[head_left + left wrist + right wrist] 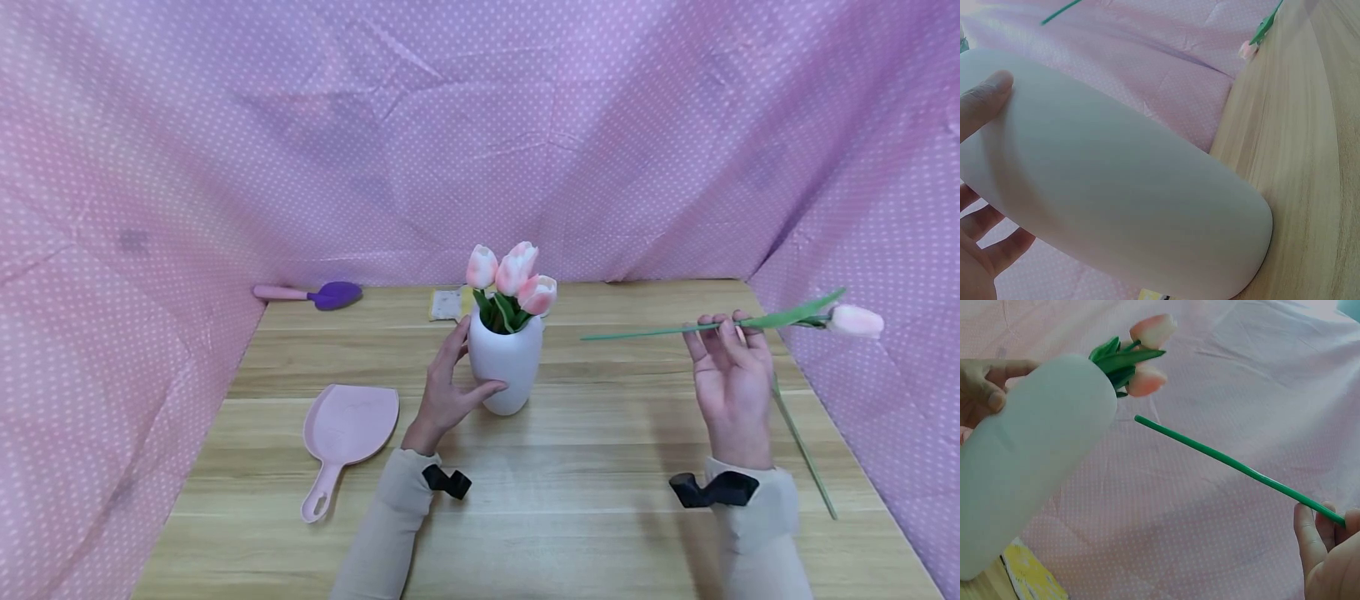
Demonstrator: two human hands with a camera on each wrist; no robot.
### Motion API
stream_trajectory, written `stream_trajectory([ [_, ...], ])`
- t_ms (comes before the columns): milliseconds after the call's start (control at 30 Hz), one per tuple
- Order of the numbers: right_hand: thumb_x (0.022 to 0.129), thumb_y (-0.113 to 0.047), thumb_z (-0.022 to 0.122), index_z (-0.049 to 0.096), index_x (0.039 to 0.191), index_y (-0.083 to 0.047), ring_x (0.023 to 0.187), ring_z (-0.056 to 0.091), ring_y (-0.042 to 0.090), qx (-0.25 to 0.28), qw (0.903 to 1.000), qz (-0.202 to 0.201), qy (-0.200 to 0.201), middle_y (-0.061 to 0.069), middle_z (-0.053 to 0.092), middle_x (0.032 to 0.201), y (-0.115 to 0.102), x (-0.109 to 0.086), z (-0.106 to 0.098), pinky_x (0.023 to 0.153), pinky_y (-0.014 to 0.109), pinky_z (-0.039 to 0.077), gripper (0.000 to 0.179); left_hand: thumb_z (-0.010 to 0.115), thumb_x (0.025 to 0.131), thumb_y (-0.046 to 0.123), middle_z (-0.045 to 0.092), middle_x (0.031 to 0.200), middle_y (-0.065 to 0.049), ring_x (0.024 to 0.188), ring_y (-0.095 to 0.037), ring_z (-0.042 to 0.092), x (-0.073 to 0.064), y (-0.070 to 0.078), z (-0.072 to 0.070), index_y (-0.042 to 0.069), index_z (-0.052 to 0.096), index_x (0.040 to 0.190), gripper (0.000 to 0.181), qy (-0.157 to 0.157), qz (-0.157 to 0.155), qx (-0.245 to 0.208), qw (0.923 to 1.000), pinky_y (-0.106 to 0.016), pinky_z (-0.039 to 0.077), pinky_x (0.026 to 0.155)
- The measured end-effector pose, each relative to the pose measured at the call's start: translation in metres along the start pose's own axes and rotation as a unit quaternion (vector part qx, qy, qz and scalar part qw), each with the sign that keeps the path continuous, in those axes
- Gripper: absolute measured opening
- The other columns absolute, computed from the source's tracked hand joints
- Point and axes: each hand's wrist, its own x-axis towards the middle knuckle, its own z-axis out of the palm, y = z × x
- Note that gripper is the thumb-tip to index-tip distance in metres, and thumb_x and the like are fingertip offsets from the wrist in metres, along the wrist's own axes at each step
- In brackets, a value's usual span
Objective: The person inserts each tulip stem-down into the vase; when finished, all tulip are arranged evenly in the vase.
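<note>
A white vase (504, 367) stands on the wooden table with three pink-and-white tulips (516, 268) in its mouth. My left hand (447, 387) holds it from the left, thumb across the front and fingers round the far side; the left wrist view shows the thumb (988, 94) against the smooth wall. To the right, above the table, my right hand (731, 375) pinches a single tulip (857, 321) by its green stem. The flower lies nearly level, bloom to the right. Its bare stem end (1141, 419) points toward the vase, apart from it.
Another green stem (806, 450) lies on the table beyond my right wrist, its upper part hidden by the hand. A pink dustpan (351, 421) is at the left, and a purple trowel (335, 296) at the back left. Behind the vase lies a yellow-and-white packet (446, 305). Dotted pink cloth surrounds the table.
</note>
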Motion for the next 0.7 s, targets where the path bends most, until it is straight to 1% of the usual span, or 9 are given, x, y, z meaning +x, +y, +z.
stream_trajectory([
  [133,0.096,0.012,0.049,0.055,0.098,0.007,0.082,0.07,0.035,-0.003,0.9999,-0.009,-0.006,0.023,0.067,0.087,0.008,0.0,0.014,0.075,0.048,0.065,0.008,0.09,0.066,-0.004,0.042,0.154,-0.026,0.136,-0.045,0.047,0.0,-0.002,0.0,0.001,0.029,0.154,0.106,0.001,0.01,0.0,1.0,-0.061,0.053,0.102],
  [300,0.096,0.013,0.049,0.055,0.099,0.007,0.082,0.069,0.035,-0.018,0.9993,-0.013,-0.031,0.022,0.067,0.088,0.017,0.001,0.027,0.075,0.047,0.065,0.009,0.09,0.066,-0.004,0.041,0.154,-0.026,0.136,-0.045,0.046,-0.001,-0.002,0.0,0.001,0.03,0.154,0.106,0.0,0.016,0.002,0.9999,-0.061,0.053,0.101],
  [433,0.097,0.012,0.048,0.056,0.099,0.006,0.083,0.069,0.034,-0.021,0.9984,-0.002,-0.053,0.022,0.068,0.088,0.024,0.0,0.037,0.075,0.046,0.066,0.01,0.09,0.066,-0.003,0.04,0.155,-0.025,0.136,-0.045,0.047,-0.001,-0.002,0.0,0.002,0.03,0.154,0.106,0.0,0.014,-0.001,0.9999,-0.061,0.053,0.101],
  [667,0.098,0.011,0.048,0.057,0.1,0.005,0.085,0.069,0.032,-0.032,0.9957,0.017,-0.085,0.021,0.071,0.089,0.035,-0.002,0.052,0.078,0.044,0.065,0.012,0.089,0.066,-0.005,0.041,0.154,-0.027,0.136,-0.045,0.047,-0.001,-0.003,0.001,0.002,0.03,0.154,0.106,0.001,0.014,0.0,0.9999,-0.06,0.053,0.102],
  [700,0.098,0.01,0.049,0.058,0.099,0.004,0.085,0.069,0.031,-0.047,0.9952,0.012,-0.085,0.019,0.071,0.089,0.037,-0.002,0.054,0.078,0.044,0.065,0.011,0.089,0.066,-0.005,0.041,0.154,-0.027,0.136,-0.045,0.047,-0.001,-0.003,0.001,0.002,0.03,0.154,0.107,0.001,0.014,-0.001,0.9999,-0.06,0.053,0.102],
])
